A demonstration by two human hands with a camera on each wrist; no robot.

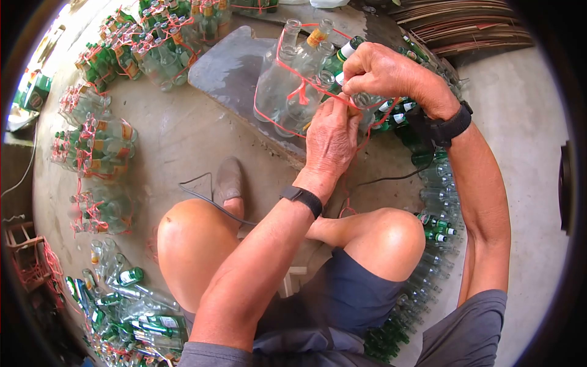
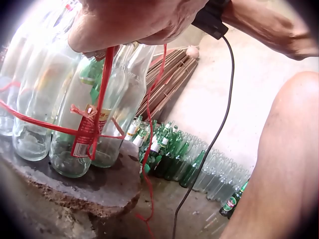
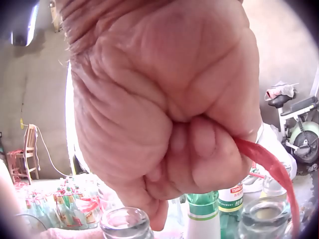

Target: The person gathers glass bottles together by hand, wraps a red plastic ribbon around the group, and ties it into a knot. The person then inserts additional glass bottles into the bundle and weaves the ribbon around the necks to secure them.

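My right hand [image 1: 382, 70] is curled in a fist round red plastic twine [image 3: 271, 164], and a strip of it trails out beside the fingers in the right wrist view. Just below it, my left hand [image 1: 333, 137] pinches the twine at the near side of a bundle, back of the hand upward. The bundle is clear glass bottles [image 1: 287, 73] standing upright, with a green bottle [image 3: 203, 209] among them. Twine circles the bottles and crosses in front of a red label [image 2: 83, 134]. They stand on a grey stone slab [image 1: 220, 64]; the fingertips are partly hidden.
Tied bottle bundles [image 1: 101, 147] line the left, with loose bottles [image 1: 131, 306] below them. Rows of bottles [image 2: 199, 164] stand on the right. A black cable [image 2: 227, 109] hangs from a wrist device. Wooden strips [image 1: 465, 24] are stacked at the back.
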